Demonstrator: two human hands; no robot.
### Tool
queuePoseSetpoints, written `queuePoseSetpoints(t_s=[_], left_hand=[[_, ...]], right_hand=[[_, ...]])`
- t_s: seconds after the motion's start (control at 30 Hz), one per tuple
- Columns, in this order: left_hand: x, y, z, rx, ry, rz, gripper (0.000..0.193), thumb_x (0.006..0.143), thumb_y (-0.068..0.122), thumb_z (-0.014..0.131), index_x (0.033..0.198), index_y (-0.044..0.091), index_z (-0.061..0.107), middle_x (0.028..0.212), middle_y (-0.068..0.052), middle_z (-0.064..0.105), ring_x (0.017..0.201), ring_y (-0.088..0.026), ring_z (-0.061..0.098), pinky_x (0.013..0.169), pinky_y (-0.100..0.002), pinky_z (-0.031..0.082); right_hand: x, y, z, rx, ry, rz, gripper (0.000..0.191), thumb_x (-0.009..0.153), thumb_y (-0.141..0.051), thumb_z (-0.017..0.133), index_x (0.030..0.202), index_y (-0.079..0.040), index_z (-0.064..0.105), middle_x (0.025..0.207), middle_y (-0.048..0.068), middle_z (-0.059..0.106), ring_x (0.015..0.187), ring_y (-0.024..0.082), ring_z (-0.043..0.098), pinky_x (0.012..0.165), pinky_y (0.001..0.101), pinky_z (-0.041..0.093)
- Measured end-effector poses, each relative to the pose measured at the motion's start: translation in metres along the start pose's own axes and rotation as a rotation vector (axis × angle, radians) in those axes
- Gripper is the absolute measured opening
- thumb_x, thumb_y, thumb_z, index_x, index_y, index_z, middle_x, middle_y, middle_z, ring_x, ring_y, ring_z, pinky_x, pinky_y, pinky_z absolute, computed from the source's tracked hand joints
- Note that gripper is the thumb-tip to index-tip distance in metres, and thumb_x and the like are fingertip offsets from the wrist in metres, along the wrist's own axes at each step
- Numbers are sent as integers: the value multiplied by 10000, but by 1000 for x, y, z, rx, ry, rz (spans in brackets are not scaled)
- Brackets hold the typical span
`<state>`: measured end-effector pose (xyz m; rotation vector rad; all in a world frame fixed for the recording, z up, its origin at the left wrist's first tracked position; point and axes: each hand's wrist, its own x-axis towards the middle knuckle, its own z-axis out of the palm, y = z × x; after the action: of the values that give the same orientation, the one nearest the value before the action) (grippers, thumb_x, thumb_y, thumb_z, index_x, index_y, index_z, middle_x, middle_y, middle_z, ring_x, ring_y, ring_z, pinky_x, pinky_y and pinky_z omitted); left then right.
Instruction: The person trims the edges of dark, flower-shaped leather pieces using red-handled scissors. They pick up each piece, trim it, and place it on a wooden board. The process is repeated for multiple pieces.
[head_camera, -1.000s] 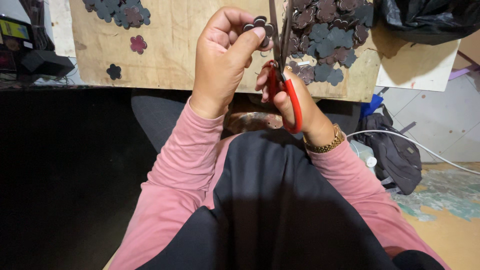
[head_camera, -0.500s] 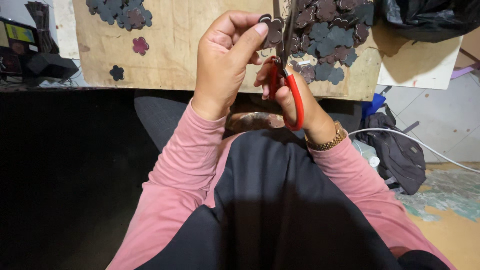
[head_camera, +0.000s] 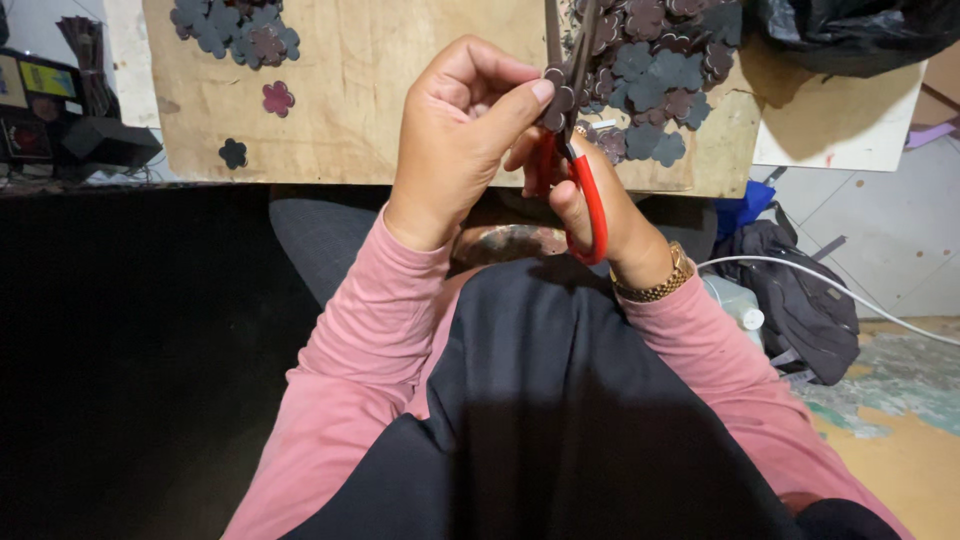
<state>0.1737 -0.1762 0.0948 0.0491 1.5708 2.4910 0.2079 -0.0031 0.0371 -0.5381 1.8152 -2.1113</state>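
A small dark flower-shaped cutout (head_camera: 556, 95) is pinched between the thumb and fingertips of the left hand (head_camera: 455, 140), raised above the near edge of the bench (head_camera: 400, 110). Red-handled scissors (head_camera: 580, 150) are gripped by the right hand (head_camera: 600, 205), fingers closed through the handle loops, blades pointing up and away and set against the cutout's right edge. Whether the blades are fully closed cannot be told. Both hands are pressed close together, touching near the cutout.

A heap of cut flower shapes (head_camera: 660, 60), dark grey and maroon, is noted on the plywood bench just behind the scissors. A smaller cluster (head_camera: 235, 25) lies at the far left, with one maroon flower (head_camera: 278, 98) and one dark flower (head_camera: 233, 153) lying apart below it. A gold wristwatch (head_camera: 655, 285) is worn on the right wrist. A dark bag (head_camera: 800, 300) rests on the floor at right.
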Motion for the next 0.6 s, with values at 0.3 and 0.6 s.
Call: queuePoseSetpoints(t_s=[0.3, 0.6], left_hand=[[-5, 3, 0, -3, -3, 35, 128, 1013, -33, 720, 1030, 4, 598, 876, -64, 667, 644, -74, 537, 556, -243, 420], [-6, -6, -1, 53, 32, 95, 159, 1013, -65, 703, 1067, 14, 576, 894, -48, 662, 750, -66, 612, 673, -219, 506]], right_hand=[[-1, -2, -2, 13, -64, -2, 897, 912, -842, 550, 1298, -32, 534, 1174, 25, 577, 953, 114, 512, 851, 269, 475], [1, 4, -1, -120, -33, -14, 933, 920, -862, 492, 1302, -11, 518, 1015, 28, 545, 882, 120, 520, 785, 266, 465]])
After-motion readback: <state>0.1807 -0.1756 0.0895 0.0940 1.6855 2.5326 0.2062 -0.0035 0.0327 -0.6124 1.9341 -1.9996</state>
